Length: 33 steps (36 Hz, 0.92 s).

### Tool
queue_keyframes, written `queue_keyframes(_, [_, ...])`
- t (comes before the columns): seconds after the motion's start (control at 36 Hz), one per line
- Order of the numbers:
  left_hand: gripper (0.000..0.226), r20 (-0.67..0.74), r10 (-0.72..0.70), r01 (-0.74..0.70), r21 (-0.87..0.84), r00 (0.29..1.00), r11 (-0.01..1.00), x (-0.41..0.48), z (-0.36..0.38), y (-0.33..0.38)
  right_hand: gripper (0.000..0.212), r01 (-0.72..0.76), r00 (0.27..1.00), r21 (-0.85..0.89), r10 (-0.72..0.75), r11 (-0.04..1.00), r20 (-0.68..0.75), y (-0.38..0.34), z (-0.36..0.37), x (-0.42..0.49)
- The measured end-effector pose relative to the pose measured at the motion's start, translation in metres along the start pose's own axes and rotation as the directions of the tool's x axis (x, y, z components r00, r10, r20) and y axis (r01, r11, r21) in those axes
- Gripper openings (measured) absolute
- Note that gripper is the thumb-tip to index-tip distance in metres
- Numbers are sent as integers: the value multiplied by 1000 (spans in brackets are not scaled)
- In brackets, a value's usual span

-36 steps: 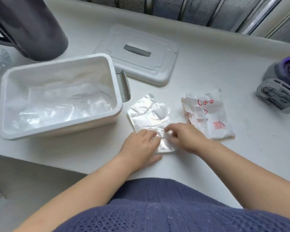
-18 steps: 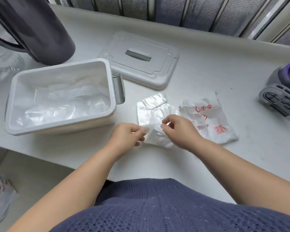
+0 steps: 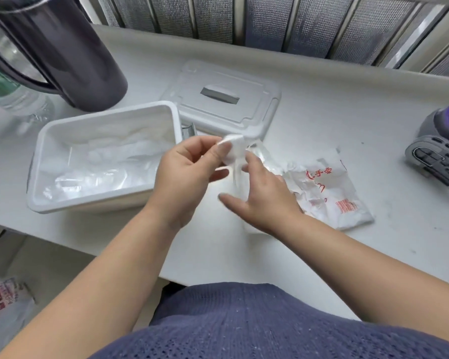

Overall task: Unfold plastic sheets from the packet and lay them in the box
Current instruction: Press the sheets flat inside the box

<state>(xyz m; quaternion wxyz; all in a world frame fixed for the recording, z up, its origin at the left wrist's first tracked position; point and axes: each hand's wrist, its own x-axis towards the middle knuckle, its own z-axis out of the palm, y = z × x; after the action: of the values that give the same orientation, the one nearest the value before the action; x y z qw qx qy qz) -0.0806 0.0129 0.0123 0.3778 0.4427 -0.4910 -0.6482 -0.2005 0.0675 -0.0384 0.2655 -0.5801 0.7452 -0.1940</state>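
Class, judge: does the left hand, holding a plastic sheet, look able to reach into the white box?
Probably yes: the left hand pinches the plastic sheet just beside the box, open-topped, its lid lying behind it.

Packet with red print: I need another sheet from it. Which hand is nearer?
Right. The right hand lies at the left edge of the packet; the left hand is farther left, by the box, pinching a plastic sheet.
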Motion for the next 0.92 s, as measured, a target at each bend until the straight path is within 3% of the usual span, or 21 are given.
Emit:
queue_keyframes(0.14, [16,-111,78,-108,-303,991,947,9,-13,31,31,-85,970,-9,80,996,-231,-2,1,19])
queue_keyframes(0.22, [14,-281,112,-205,-325,953,923,17,-38,39,20,93,885,-31,-97,995,-455,-14,1,31])
queue_keyframes(0.28, [14,-392,107,-222,-263,914,939,20,-60,38,23,243,783,-102,-257,965,-566,-29,-1,41])
queue_keyframes(0.36, [12,-554,67,-127,-70,830,989,22,-94,30,29,425,692,-190,-453,885,-562,-50,-3,59])
queue_keyframes(0.42, [6,-638,50,-20,54,768,998,22,-119,23,25,516,676,-218,-550,829,-490,-64,-1,73])
queue_keyframes(0.47, [16,-678,116,130,300,726,945,18,-141,17,19,555,696,-248,-607,794,-383,-78,8,87])
queue_keyframes(0.53, [38,-629,276,236,605,726,760,10,-157,14,19,582,717,-271,-641,767,-274,-91,19,99])
queue_keyframes(0.56, [49,-569,362,210,704,739,679,6,-160,14,20,595,726,-277,-652,755,-217,-94,25,103])
queue_keyframes(0.61, [57,-402,527,52,828,748,558,3,-170,18,26,629,736,-276,-671,727,-87,-104,37,112])
queue_keyframes(0.69, [35,25,633,-217,949,774,227,16,-186,17,27,610,790,-285,-596,740,143,-115,49,121])
queue_keyframes(0.75, [26,265,486,-377,914,833,149,29,-197,12,30,595,803,-330,-529,732,275,-122,54,127])
queue_keyframes(0.81, [26,395,209,-430,889,894,160,39,-201,10,30,597,798,-406,-464,692,384,-133,55,131])
queue_keyframes(0.86, [27,376,-89,-368,925,922,99,51,-206,6,29,602,794,-477,-415,640,444,-138,58,137])
queue_keyframes(0.92, [32,273,-325,-290,957,905,-3,64,-211,6,29,595,799,-537,-366,599,478,-140,61,142])
